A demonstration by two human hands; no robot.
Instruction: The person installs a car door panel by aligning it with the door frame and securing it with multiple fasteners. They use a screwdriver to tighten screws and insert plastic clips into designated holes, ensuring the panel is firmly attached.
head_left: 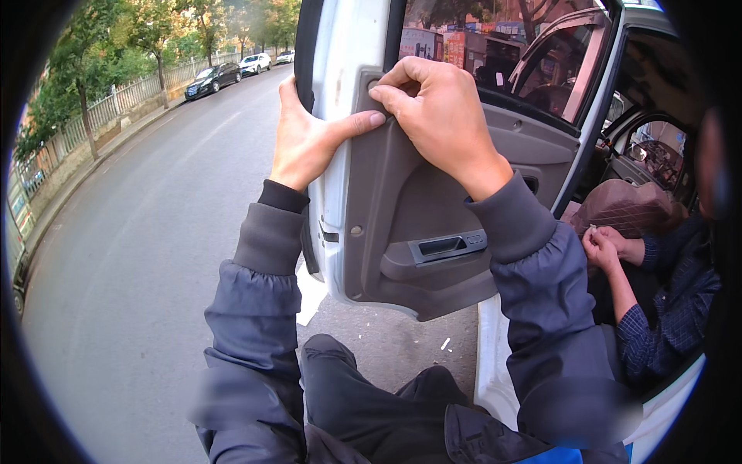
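Observation:
A white vehicle door point(334, 232) stands open in front of me, with a grey-brown inner trim panel point(371, 255). My left hand point(309, 139) grips the door's edge, its thumb lying across onto the panel and its fingers hidden behind the door. At the panel's upper corner, thumb and forefinger of my right hand point(444, 112) pinch at a small round fastener point(374, 83), which they partly cover. Lower on the panel is a similar pale round fastener point(355, 230). A grey handle and switch plate point(448, 246) sits on the armrest.
Another person's hands point(607, 246) hold something small and pale at the right, beside a brown quilted seat point(624, 207). White scraps point(446, 344) lie on the ground under the door. The road point(147, 255) runs along the left, with a parked black car point(212, 80) farther off.

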